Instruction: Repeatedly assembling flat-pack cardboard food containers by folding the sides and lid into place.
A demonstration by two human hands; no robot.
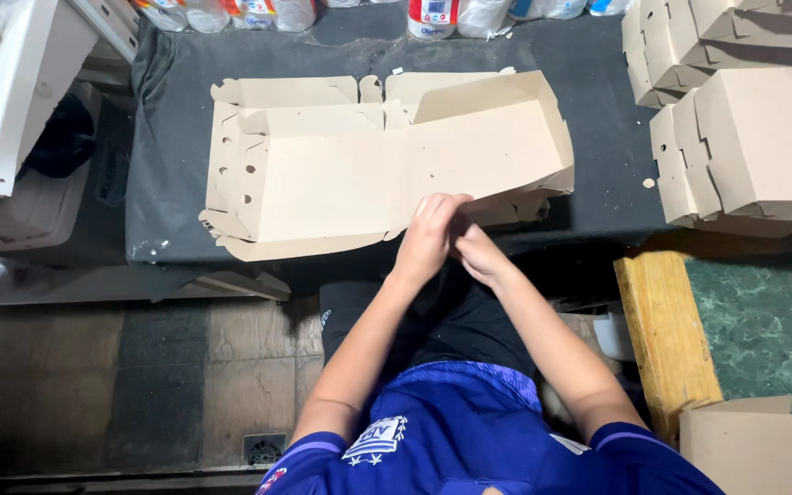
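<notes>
A flat tan cardboard box blank (pixel 359 174), partly folded with flaps raised on its right side, lies on a table covered with dark cloth (pixel 176 110). My left hand (pixel 428 236) rests at the blank's near edge, its fingertips on the cardboard. Just below and right of it, my right hand (pixel 480 254) touches the left hand. Its fingers are tucked against the left hand and partly hidden, so I cannot tell if it grips anything.
Stacks of folded cardboard boxes (pixel 763 137) stand at the right. Plastic bottles (pixel 433 16) line the far edge. A yellow wooden edge (pixel 662 330) borders a green surface (pixel 753 330). Another box (pixel 763 449) sits at the bottom right, a white panel (pixel 2 101) at the left.
</notes>
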